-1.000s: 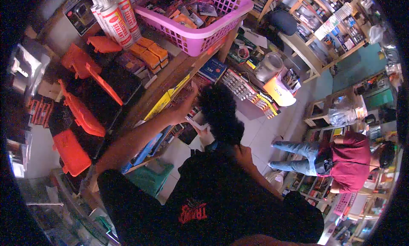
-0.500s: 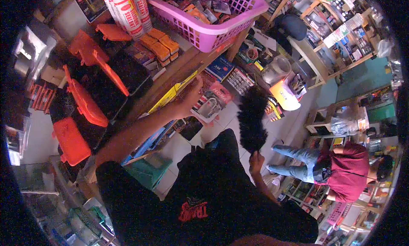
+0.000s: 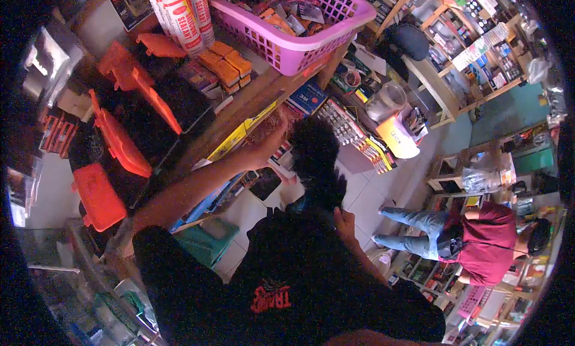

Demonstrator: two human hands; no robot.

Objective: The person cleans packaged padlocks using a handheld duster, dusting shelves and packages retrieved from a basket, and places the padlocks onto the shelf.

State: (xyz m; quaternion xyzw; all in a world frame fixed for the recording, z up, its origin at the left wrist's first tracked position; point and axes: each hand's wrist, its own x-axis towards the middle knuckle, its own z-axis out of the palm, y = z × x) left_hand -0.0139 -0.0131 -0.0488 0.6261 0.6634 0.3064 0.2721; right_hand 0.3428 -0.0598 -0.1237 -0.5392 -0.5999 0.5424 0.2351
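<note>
My left hand (image 3: 275, 136) is by the shelf edge, its fingers around a packaged item (image 3: 281, 155) that is mostly hidden behind a black fluffy duster. Gripped at its lower end, the duster (image 3: 314, 157) is in my right hand (image 3: 344, 221), in front of my chest. Its dark bristles overlap the package. Beside my left hand, a yellow strip (image 3: 242, 130) runs along the shelf edge.
A pink basket (image 3: 293, 43) of packets, sealant tubes (image 3: 176, 23), orange boxes (image 3: 224, 64) and red plastic pieces (image 3: 99, 197) sit along the left shelf. Another person (image 3: 488, 244) in a maroon shirt stands at right by stocked shelves. A green stool (image 3: 206, 241) is below.
The duster swung right, away from the package, and has now come back left over it with my right hand. My left hand has stayed near the shelf, still holding the package.
</note>
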